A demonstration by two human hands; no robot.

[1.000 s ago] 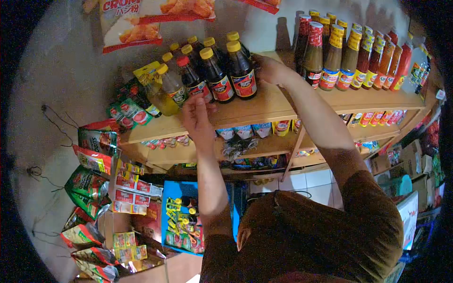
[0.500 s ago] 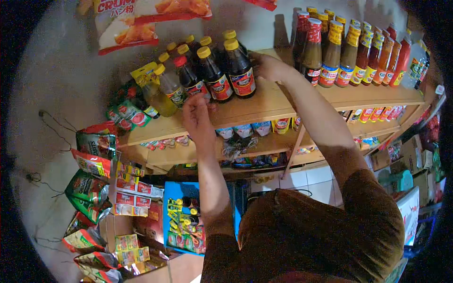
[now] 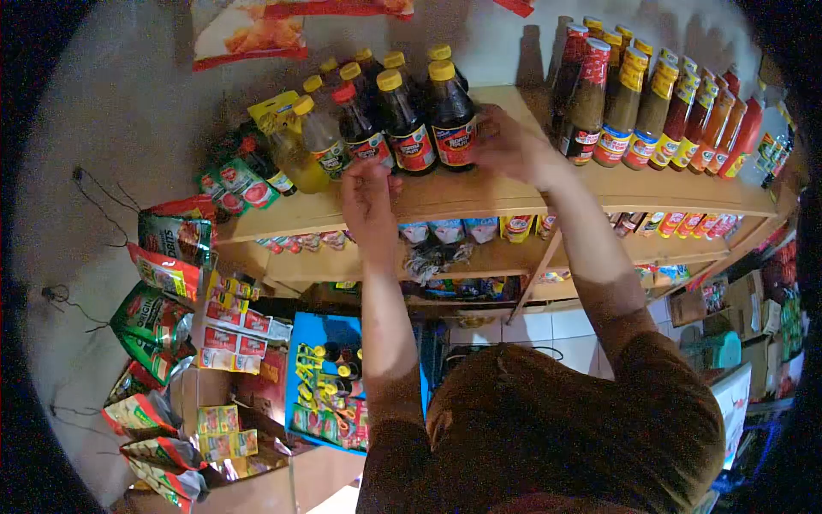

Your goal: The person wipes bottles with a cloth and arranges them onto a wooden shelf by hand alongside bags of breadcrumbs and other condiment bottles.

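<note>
Dark bottles with yellow caps stand grouped on the wooden shelf top (image 3: 462,195). My left hand (image 3: 370,193) is at the front of the red-capped bottle (image 3: 361,128), its fingers curled together near the label; whether they grip anything is hidden. To the right, my right hand (image 3: 512,147) is beside the rightmost front dark bottle (image 3: 453,120), fingers spread and slightly blurred, nothing visible in them. A second dark bottle (image 3: 408,127) stands between the hands. Left of them are a clear bottle (image 3: 323,137) and a yellow-liquid bottle (image 3: 295,163).
Sauce bottles (image 3: 629,107) line the shelf's right part. Green packets (image 3: 250,184) lie at its left end. Hanging pouches (image 3: 150,321) are at the left, and a blue tray (image 3: 321,330) with small goods is below. Packets fill the lower shelf (image 3: 488,257).
My right hand has come from behind the rightmost dark bottle to its right side, lower and nearer the shelf front. The view has shifted slightly. My left hand remains by the red-capped bottle.
</note>
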